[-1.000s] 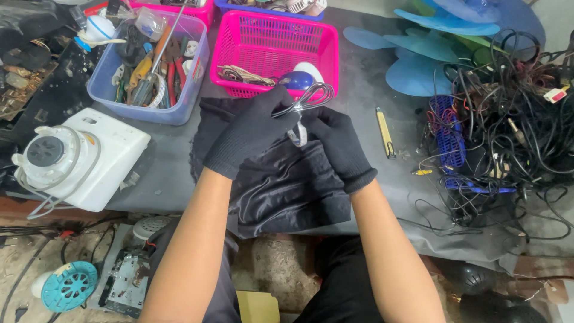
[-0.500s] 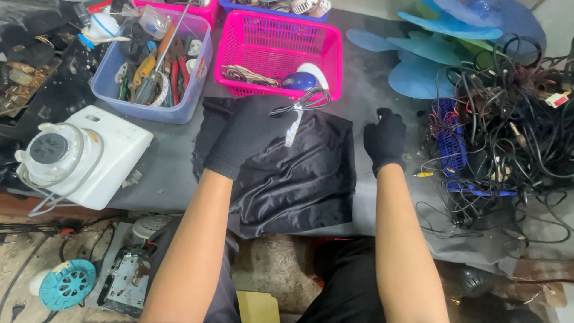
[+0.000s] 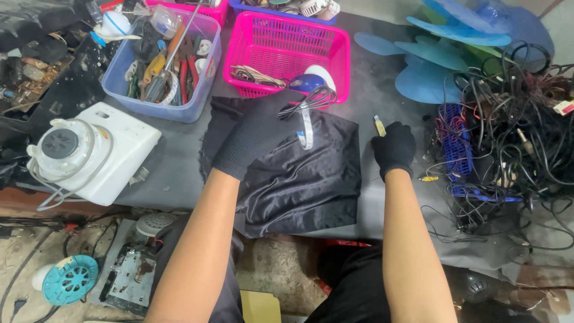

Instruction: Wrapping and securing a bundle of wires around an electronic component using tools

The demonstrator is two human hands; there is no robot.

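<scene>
The left hand (image 3: pixel 254 140), in a black glove, rests over the upper part of a black cloth (image 3: pixel 299 179) spread on the grey counter (image 3: pixel 173 161). Its fingers are closed on a thin black cable (image 3: pixel 311 98) and a pale flat strip (image 3: pixel 305 128) that hangs down from the grip onto the cloth. The cable loops up against a blue and white mouse (image 3: pixel 314 81) lying in the near right corner of a pink basket (image 3: pixel 281 45), just beyond the cloth's far edge.

The right hand (image 3: pixel 393 148), gloved in black too, lies on the counter just right of the cloth. Its fingers are curled around a small tool with a yellow handle (image 3: pixel 379 125), whose end sticks out above the knuckles.

Left of the pink basket stands a blue bin (image 3: pixel 149 104) full of pliers and screwdrivers. A white appliance (image 3: pixel 89 152) with a round dial sits at the counter's left edge. To the right of the right hand lies a tangle of black wires (image 3: pixel 514 125), and behind it blue fan blades (image 3: pixel 436 66).
</scene>
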